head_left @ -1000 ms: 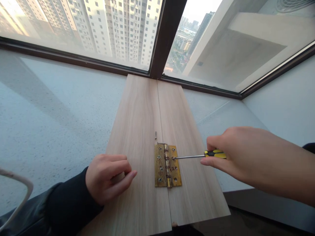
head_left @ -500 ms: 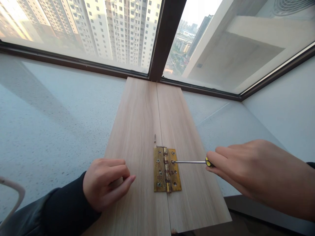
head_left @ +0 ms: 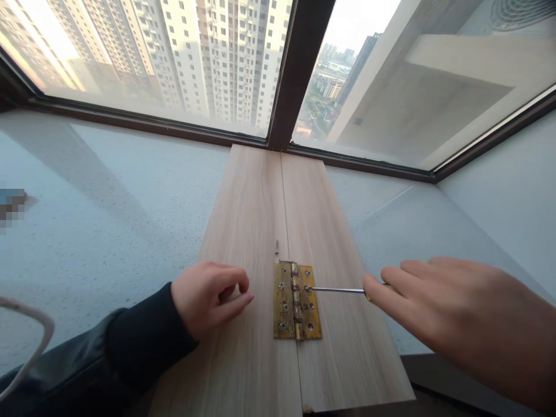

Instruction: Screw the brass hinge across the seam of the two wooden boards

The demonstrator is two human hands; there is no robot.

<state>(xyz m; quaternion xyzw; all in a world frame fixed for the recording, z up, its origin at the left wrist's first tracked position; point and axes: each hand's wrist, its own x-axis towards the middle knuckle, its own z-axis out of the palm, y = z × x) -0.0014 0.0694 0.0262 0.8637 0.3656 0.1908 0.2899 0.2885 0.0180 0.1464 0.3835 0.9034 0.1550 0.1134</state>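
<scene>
While the left hand (head_left: 208, 298) rests curled, seemingly empty, on the left board (head_left: 243, 220), the right hand (head_left: 456, 324) grips a screwdriver (head_left: 336, 289) seated in a screw (head_left: 306, 288) of the brass hinge (head_left: 284, 301) near the front edge, which calls for steady pressure.

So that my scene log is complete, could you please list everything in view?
boards: two, light wood, side by side on the sill
hinge: one, brass, across the boards' seam
screw: one, dark, loose just beyond the hinge
screwdriver: one, steel shaft, handle mostly hidden, tip on the hinge's right leaf
sill: one, speckled white, under the boards
window frame: one, dark, behind the sill
loop: one, white, lower left edge
sleeve: one, dark, left arm
left hand: one, fingers curled, on the left board
right hand: one, gripping the screwdriver's handle
</scene>
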